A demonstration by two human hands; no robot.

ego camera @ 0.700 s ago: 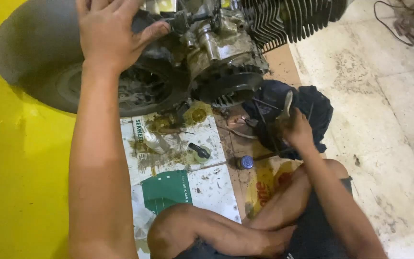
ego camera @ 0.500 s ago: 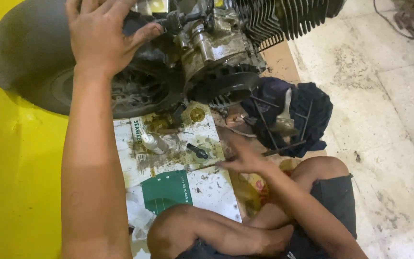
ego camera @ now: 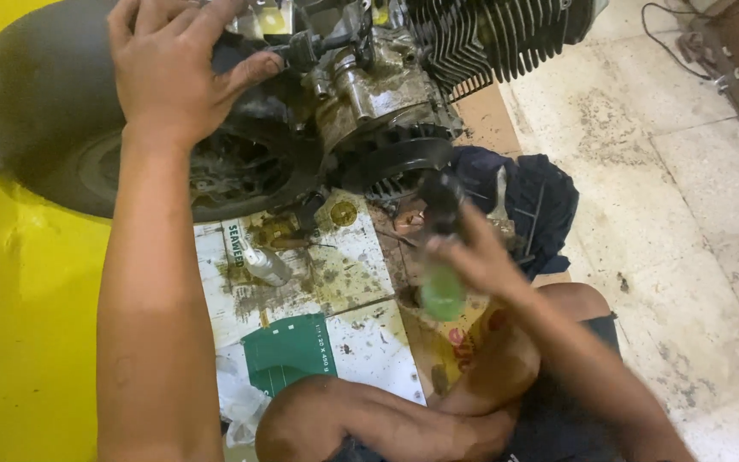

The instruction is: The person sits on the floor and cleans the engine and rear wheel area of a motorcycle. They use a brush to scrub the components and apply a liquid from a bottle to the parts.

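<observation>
I see grimy grey finned metal engine (ego camera: 387,94) with black tyre (ego camera: 36,128) up front | left hand (ego camera: 177,73) spread flat on its casing | right hand (ego camera: 472,257) clamped on blurred green-handled tool (ego camera: 442,257), long axis pointing at engine (nearer hand) | dark cloth (ego camera: 532,201), stained cardboard (ego camera: 335,282) beneath.

**Even light, one smeared patch**

Soft, flat daylight fills the room, brightest on the pale floor right of the engine (ego camera: 369,94). Under the engine the fins and casing sink into dark shadow. The yellow panel left of it glows evenly, without glare. Below the engine, the right hand (ego camera: 481,257) and its green-handled tool (ego camera: 442,287) are motion-blurred; the left hand (ego camera: 173,68) stays sharp.
</observation>
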